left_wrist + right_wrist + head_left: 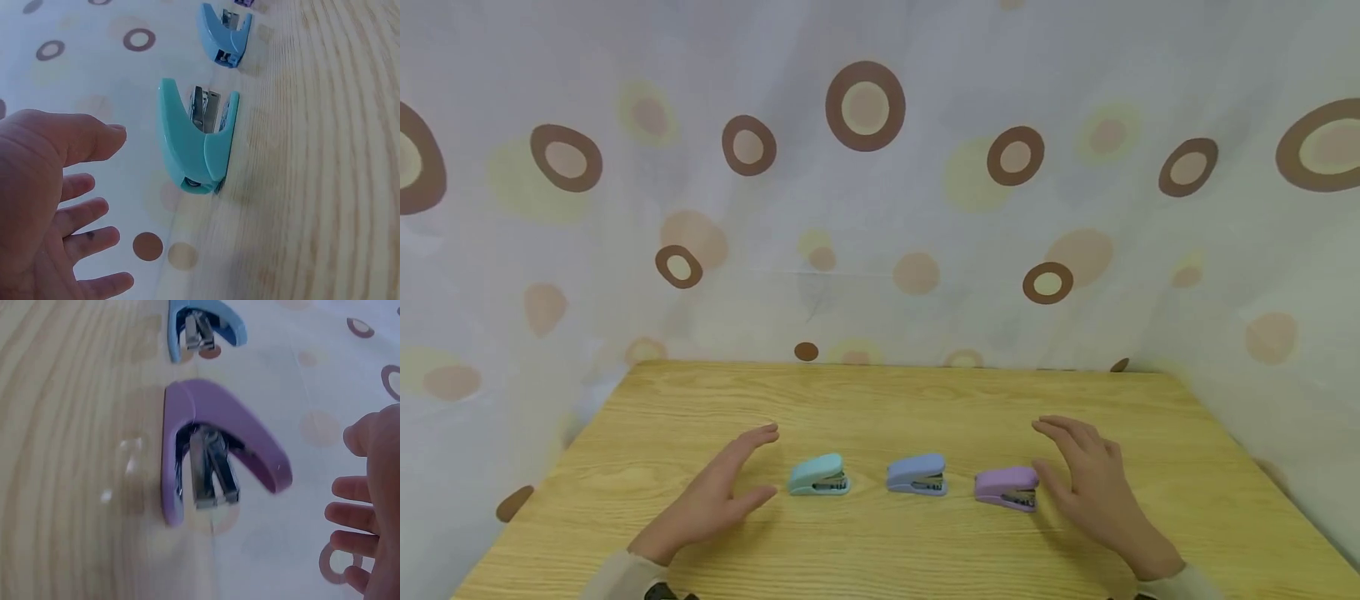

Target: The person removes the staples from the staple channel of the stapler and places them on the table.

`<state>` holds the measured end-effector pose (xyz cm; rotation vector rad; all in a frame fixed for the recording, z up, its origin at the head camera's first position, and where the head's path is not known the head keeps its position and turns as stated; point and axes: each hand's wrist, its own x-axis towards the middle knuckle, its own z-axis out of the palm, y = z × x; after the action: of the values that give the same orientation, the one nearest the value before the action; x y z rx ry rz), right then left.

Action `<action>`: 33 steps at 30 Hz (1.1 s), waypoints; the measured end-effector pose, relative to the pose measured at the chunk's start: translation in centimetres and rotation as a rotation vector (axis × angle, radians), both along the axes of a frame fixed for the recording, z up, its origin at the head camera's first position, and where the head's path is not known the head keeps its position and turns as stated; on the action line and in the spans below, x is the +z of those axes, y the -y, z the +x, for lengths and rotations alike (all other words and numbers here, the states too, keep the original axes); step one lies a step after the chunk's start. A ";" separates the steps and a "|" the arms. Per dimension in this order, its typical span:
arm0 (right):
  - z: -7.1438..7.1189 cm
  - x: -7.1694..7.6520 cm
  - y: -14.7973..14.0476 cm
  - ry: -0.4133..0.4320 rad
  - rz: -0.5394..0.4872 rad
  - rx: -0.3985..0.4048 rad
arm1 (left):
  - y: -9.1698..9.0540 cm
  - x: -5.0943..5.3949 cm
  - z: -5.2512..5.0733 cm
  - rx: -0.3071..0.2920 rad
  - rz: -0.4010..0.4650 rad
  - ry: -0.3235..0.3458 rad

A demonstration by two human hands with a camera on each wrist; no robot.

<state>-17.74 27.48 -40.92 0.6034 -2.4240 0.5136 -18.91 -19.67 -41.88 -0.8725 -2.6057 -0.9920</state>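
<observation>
Three staplers lie in a row on the wooden table: a teal one (818, 476) on the left, a blue one (917, 475) in the middle, a purple one (1006, 488) on the right. The left hand (711, 498) is held to the left of the teal stapler, thumb and fingers apart, holding nothing. Close beside the purple stapler's right end is the right hand (1096, 492), its fingers relaxed and holding nothing. In the left wrist view the teal stapler (197, 140) stands apart from the fingers. The right wrist view shows a gap between the purple stapler (219, 425) and the hand.
The wooden table (850, 550) reaches back to a pale curtain (880, 208) printed with brown and cream circles, which also hangs along the left and right sides. Light sleeves show at both wrists.
</observation>
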 end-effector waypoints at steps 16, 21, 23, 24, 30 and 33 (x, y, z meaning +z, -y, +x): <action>-1.2 0.9 3.8 -0.062 -0.023 0.190 | -3.0 0.2 -0.8 -0.045 0.066 0.048; -1.9 0.9 5.1 -0.063 -0.014 0.254 | -3.5 0.4 -0.8 -0.053 0.089 0.112; -2.2 0.8 5.6 -0.055 -0.014 0.266 | -3.7 0.4 -0.8 -0.060 0.085 0.137; -2.3 0.8 5.9 -0.051 -0.014 0.271 | -3.9 0.4 -0.8 -0.062 0.080 0.143; -3.1 0.8 7.9 -0.035 -0.036 0.305 | -4.4 0.3 -1.0 -0.073 0.066 0.089; -3.5 0.7 8.9 -0.027 -0.044 0.322 | -4.6 0.2 -1.1 -0.081 0.073 0.075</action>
<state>-21.23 18.56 -40.21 0.9822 -2.2938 0.6827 -19.99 -15.03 -41.65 -0.9475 -2.5954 -1.1547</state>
